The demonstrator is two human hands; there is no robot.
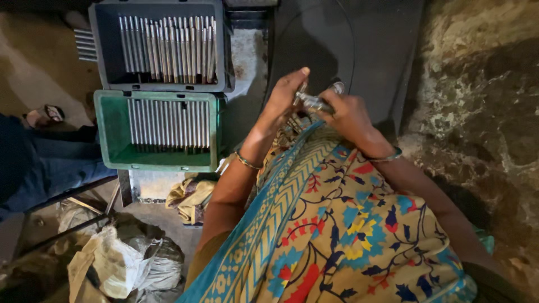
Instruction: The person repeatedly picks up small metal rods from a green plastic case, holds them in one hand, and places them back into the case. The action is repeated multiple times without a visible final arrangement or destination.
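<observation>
Both my hands grip one small metal part (312, 101): left hand (285, 96) fingers pinched, right hand (349, 114) wrapped around it.

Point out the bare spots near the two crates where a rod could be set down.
Green crate: bare strip left of its rods. Grey crate: narrow gap left of its rods. Pale floor left of the crates is open. Below, bags and rags crowd; both hands are occupied.

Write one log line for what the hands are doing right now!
left hand: grips small metal part | right hand: grips same part | green crate: metal rods | grey crate: more rods
</observation>
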